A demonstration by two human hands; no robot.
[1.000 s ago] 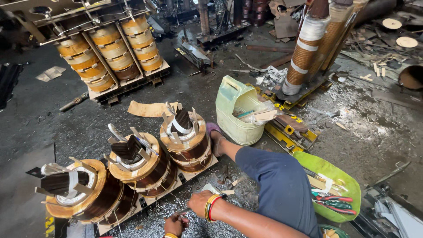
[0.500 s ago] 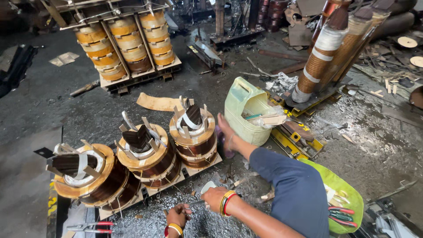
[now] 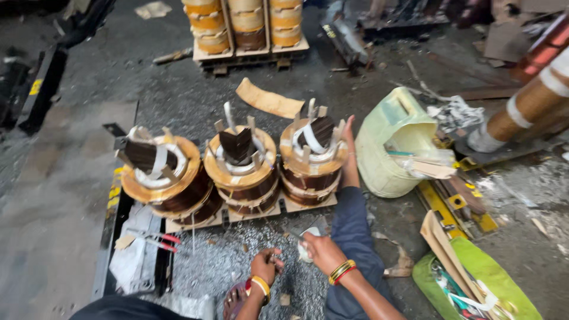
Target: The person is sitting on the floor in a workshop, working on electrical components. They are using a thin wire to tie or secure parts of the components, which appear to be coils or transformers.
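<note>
My left hand, with a yellow bangle on the wrist, is low in the view over grey metal shavings. Its fingers pinch a small dark piece that I cannot make out. Just to its right, my right hand, wearing red and gold bangles, grips a pale scrap with a thin dark tip sticking out toward the coils. Three large copper-wound coils with white tape stand on a wooden pallet right ahead of both hands. My leg in blue trousers stretches out, the foot against the right coil.
Red-handled pliers lie left of the shavings on a pale cloth. A pale green sack sits to the right, with a bright green bag of tools nearer. More coils stand on a pallet farther back. A brown card strip lies behind the coils.
The view has tilted down and closed in on the three coils. Both hands have shifted toward the middle and stay close together over the shavings.
</note>
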